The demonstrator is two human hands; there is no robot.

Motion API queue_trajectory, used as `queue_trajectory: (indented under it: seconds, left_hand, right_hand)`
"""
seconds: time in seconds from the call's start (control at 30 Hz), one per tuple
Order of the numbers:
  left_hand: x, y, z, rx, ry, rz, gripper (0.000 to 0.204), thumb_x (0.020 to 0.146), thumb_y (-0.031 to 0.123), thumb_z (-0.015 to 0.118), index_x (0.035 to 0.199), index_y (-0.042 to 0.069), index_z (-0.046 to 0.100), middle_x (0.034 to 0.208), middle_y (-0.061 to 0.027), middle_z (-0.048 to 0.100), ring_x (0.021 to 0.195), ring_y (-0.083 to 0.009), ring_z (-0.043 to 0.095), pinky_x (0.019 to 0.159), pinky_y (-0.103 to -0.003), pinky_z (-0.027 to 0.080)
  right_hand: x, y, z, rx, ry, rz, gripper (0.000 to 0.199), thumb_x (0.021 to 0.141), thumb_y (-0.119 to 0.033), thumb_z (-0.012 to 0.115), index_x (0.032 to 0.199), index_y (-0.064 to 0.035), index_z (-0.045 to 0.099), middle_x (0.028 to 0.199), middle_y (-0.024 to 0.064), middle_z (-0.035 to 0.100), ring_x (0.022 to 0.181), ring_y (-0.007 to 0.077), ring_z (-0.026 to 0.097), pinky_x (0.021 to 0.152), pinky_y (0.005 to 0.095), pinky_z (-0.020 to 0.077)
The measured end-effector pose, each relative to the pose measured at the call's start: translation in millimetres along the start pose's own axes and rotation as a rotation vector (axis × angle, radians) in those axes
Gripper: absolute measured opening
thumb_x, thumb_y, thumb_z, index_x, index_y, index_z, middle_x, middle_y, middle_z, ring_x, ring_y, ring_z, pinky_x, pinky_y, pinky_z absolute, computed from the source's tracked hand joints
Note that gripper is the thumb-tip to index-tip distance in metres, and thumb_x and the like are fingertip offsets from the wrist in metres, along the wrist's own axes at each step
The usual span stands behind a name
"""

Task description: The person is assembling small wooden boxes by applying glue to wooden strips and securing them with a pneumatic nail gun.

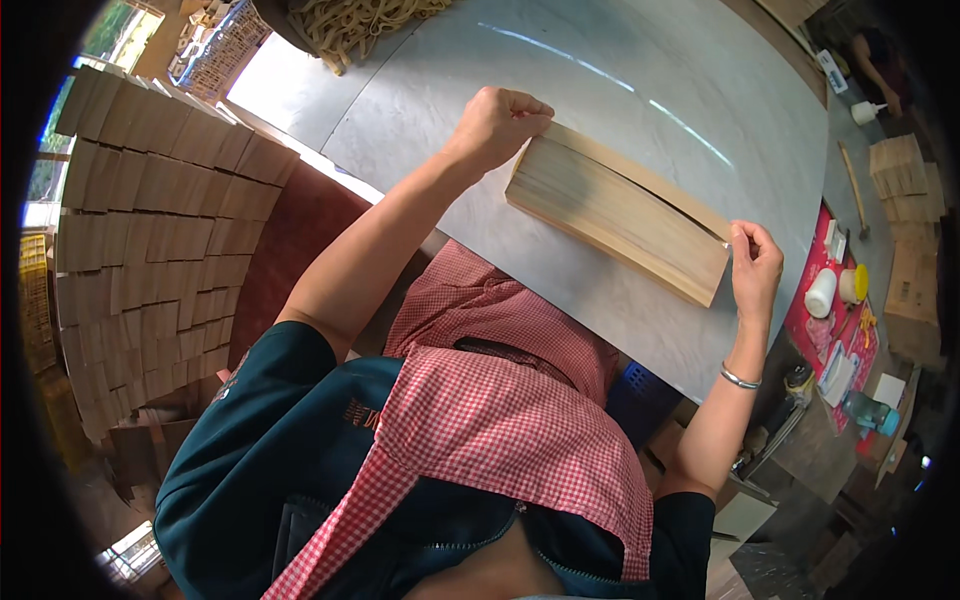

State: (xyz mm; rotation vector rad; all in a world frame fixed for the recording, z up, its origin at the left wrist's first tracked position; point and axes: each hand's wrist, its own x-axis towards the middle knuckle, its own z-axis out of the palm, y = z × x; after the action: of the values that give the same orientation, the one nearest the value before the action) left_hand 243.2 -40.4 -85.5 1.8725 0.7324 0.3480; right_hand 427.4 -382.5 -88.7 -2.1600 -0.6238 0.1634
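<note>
A long, pale wooden box-like piece (612,212) lies slantwise on the grey tabletop in front of me. Along its far side runs a narrow pale wooden strip (640,178), with a thin dark gap between the two. At the far left corner my left hand (497,128) is closed, its fingers pinching the strip's end. My right hand (755,262), a silver bangle on its wrist, pinches at the strip's other end by the right corner. Whether the strip is a separate part or a side of the piece, I cannot tell.
Stacked wooden pieces (165,205) rise high at the left. A heap of tan loops (355,25) lies at the table's far edge. On the right, a red mat (812,335) carries a white bottle (820,293) and a yellow-topped container (853,284). A hammer (855,185) lies beyond.
</note>
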Motion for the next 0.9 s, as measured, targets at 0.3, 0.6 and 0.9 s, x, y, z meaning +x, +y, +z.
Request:
queue_trajectory:
  seconds: [0.3,0.6,0.9]
  left_hand:
    - [-7.3,-0.6,-2.4,0.028,0.052,0.061,0.022,0.086,0.013,0.074,0.102,0.0,0.079,0.082,-0.006,0.07,0.071,-0.0144,0.059,0.068,-0.028,0.052]
    - [-19.6,-5.3,-3.2,0.049,0.039,-0.033,0.023,0.089,0.014,0.07,0.103,-0.002,0.078,0.082,-0.0073,0.069,0.069,-0.0133,0.057,0.062,-0.026,0.048]
    - [-26.6,-1.1,-1.4,0.072,0.036,-0.027,0.026,0.095,0.013,0.066,0.113,-0.004,0.075,0.103,-0.0119,0.072,0.088,-0.0168,0.065,0.083,-0.026,0.055]
  right_hand:
    - [-15.3,1.8,4.9,0.02,0.076,0.024,0.017,0.096,-0.009,0.062,0.103,0.0029,0.072,0.085,0.0052,0.07,0.069,0.0136,0.057,0.065,0.0271,0.0483]
    - [-44.9,-23.3,7.6,-0.154,0.134,0.12,0.016,0.095,-0.008,0.06,0.103,0.0025,0.07,0.084,0.0066,0.07,0.068,0.0162,0.057,0.065,0.0291,0.0481]
    - [-51.5,-24.8,17.6,-0.287,0.182,-0.031,0.013,0.092,-0.006,0.061,0.1,0.0009,0.069,0.083,0.0086,0.066,0.068,0.0217,0.057,0.067,0.0333,0.0486]
